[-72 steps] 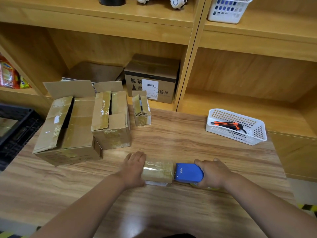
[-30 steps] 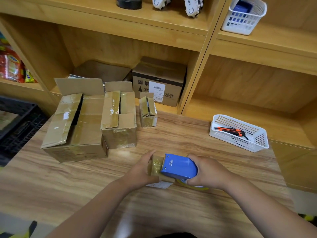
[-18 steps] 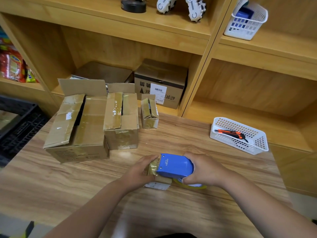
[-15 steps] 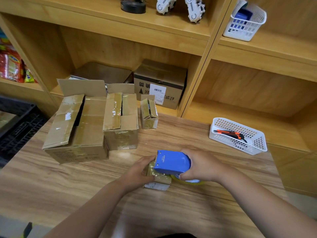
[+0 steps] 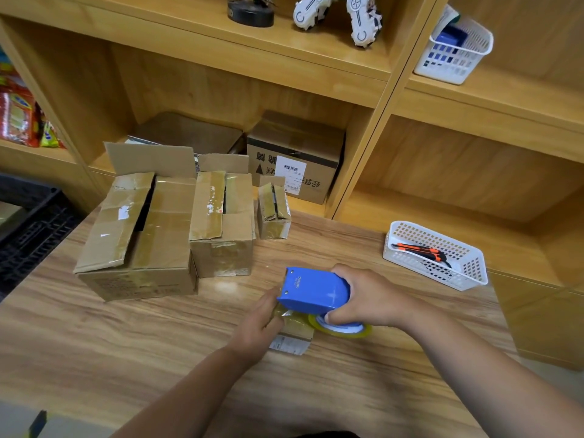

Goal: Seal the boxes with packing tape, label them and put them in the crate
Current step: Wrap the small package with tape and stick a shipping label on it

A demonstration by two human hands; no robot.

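Since a couple of seconds back, the blue tape dispenser point(image 5: 313, 290) has travelled from beyond the right end of the small box point(image 5: 295, 327) across to its left end and tipped nose-up. My right hand point(image 5: 369, 298) is wrapped around the dispenser's body, the tape roll point(image 5: 341, 330) just under its palm. My left hand point(image 5: 259, 324) has curled in and grips the box's left end, fingers right below the dispenser's nose. The box sits on the table point(image 5: 126, 343) between both hands, a white label point(image 5: 289, 344) showing on its near side. My worry is the tear-off: if I pull up before the blade bites, the strip could lift or wrinkle, or catch my left fingers, and so light a box may skid. The dispenser and left hand cover most of the box, so I cannot tell whether the tape is cut. The crate point(image 5: 28, 229), well left of my left hand, is cut off by the frame edge.
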